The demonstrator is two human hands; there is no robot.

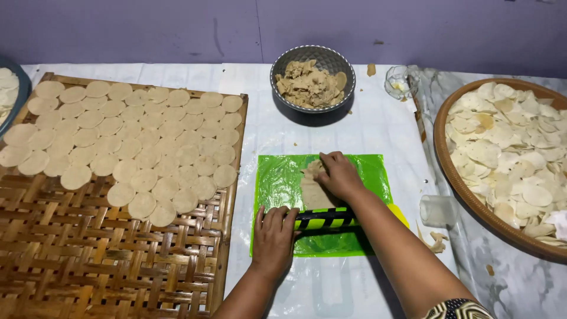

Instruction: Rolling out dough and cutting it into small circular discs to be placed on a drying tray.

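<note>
From the head camera, the worktop [378, 127] is covered with a white sheet and runs back to a purple wall [177, 29]. A green plastic sheet [277, 183] lies flat near the front middle, with bare white cover around it on the near side and towards the back.

The left hand [275, 233] lies palm down on the left end of a black and yellow roller [326, 218], its grip spread flat over it rather than closed around it. The right hand [339, 174] presses down with fingers together on a slab of beige dough [312, 192], which lies on the green sheet just behind the roller.

A woven bamboo tray [112, 260] fills the left side up to the front edge; its far half is packed with thin round dough discs [136, 142], its near half is bare weave. At the back middle stands a grey bowl [283, 68] holding lumps of dough. A small glass dish [400, 81] sits to its right. A wide brown basket [449, 171] at the right edge is heaped with pale round chips [514, 142]. A clear plastic cup [438, 210] lies on its side between the green sheet and that basket. A blue-rimmed dish [20, 88] shows at the far left edge.
</note>
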